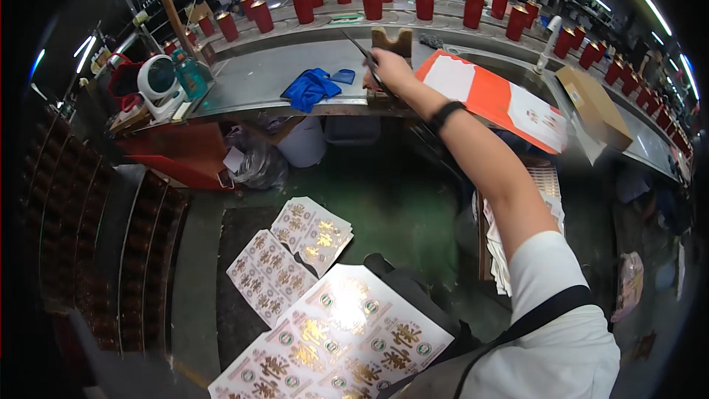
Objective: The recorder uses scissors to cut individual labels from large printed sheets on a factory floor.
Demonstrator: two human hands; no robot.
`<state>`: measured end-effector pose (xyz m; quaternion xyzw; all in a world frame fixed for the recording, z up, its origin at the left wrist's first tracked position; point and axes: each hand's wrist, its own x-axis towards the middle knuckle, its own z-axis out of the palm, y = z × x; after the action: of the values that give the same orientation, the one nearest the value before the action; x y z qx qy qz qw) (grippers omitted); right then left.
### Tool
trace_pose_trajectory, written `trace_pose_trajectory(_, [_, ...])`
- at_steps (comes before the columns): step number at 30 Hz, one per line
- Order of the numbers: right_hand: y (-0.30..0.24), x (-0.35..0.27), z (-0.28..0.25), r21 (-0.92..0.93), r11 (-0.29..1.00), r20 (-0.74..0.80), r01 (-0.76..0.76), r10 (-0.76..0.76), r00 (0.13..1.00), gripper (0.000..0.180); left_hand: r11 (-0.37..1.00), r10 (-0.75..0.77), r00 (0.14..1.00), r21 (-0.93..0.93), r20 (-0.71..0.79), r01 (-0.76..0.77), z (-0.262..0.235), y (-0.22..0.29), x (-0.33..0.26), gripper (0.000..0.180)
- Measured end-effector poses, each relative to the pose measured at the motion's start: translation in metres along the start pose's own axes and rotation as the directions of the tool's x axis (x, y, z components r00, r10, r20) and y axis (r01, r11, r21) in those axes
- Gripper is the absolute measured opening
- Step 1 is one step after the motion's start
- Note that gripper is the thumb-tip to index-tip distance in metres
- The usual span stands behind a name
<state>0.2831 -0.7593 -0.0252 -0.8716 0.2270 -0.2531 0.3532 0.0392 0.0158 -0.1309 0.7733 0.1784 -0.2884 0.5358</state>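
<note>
My right arm, with a black band (446, 114) at the wrist, reaches far forward over the metal bench. At the bench's near edge my right hand (391, 72) is closed round a long, dark, pointed tool (360, 47); its exact kind is unclear. Just behind that hand stands a notched brown block (391, 41). A crumpled blue cloth (313, 89) lies to the left of it. Across my lap rests a large white sheet (347, 340) with shiny gold figures and small green round marks. My left hand does not show.
Red canisters with gold tops (372, 0) line the far side of the bench. An orange and white sheet (487, 96) and a cardboard box (592, 106) lie rightward. Stacks of printed sheets (273, 273) sit beyond my lap. At left are a round mirror (158, 75) and a teal bottle (190, 77).
</note>
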Motion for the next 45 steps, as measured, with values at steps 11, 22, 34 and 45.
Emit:
trace_pose_trajectory(11, [0.055,0.178,0.123,-0.731,0.649,0.107,-0.211,0.415,0.904,0.04,0.963,-0.08,0.996,0.253,-0.047,0.09,-0.001,0.022,0.068,0.024])
trace_pose_trajectory(22, [0.036,0.136,0.03,0.386,0.913,0.01,0.13,-0.145,0.989,0.043,0.984,-0.112,0.99,0.131,-0.083,0.122,0.021,0.064,0.059,0.025])
trace_pose_trajectory(34, [-0.027,-0.11,-0.103,0.551,0.587,-0.313,0.594,-0.514,0.799,0.032,0.992,-0.101,0.99,-0.091,-0.098,0.092,0.058,0.085,-0.013,0.044])
trace_pose_trajectory(45, [-0.016,-0.425,-0.245,-0.63,0.475,-0.144,0.614,-0.849,0.509,0.025,0.984,0.177,0.976,0.052,-0.124,-0.172,0.034,0.019,-0.048,0.036])
